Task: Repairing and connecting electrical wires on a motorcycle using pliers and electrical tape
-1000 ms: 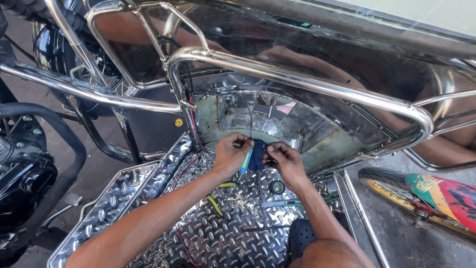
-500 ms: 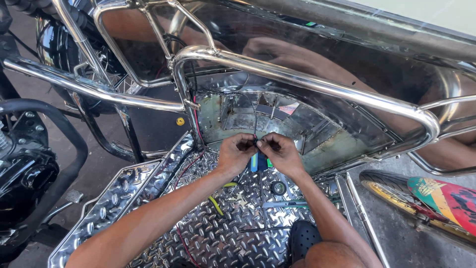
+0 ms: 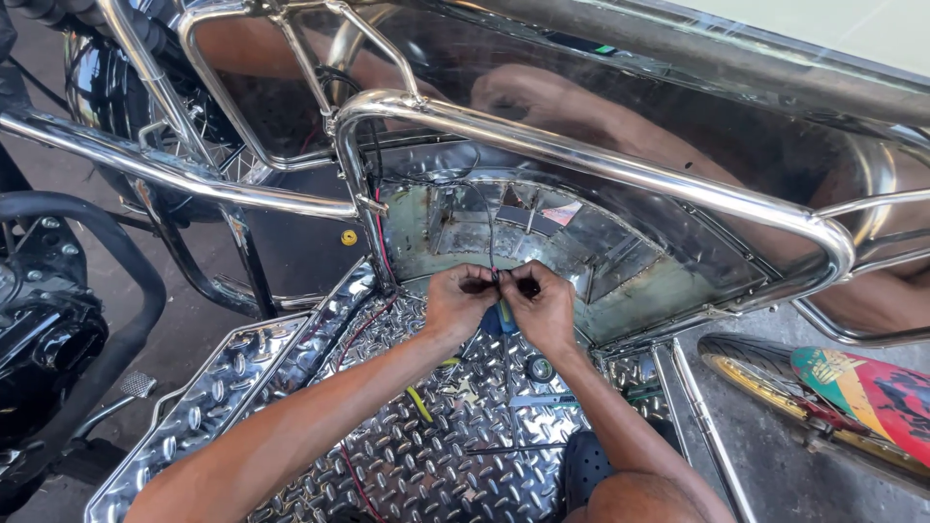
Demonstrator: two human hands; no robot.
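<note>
— Looking at the middle of the frame: both hands meet there, knuckle to knuckle. The left hand [image 3: 458, 302] and the right hand [image 3: 542, 308] each have their grip pinched tight on the thin dark wire [image 3: 491, 254] that drops down from above, right at the lower edge of the curved metal panel [image 3: 581, 247].

— What's peeking out between them?

— Something small and blue [image 3: 496, 320], just under the fingers — too hidden to tell what it is. The hands hover just over the diamond-plate floor [image 3: 455, 436], which fills the lower centre.

— And lying on that floor?

— A yellow-green piece [image 3: 419, 404] just below the left forearm, a small round part [image 3: 540, 368] beside the right wrist, and a red wire [image 3: 351, 349] trailing along the left edge of the plate toward the bottom.

— Around it all?

— A chrome tube frame [image 3: 620, 165] arches across above the hands. A black motorcycle [image 3: 48, 320] sits at the left edge, and a wheel under a red and green mudguard [image 3: 872, 387] at the lower right.
</note>
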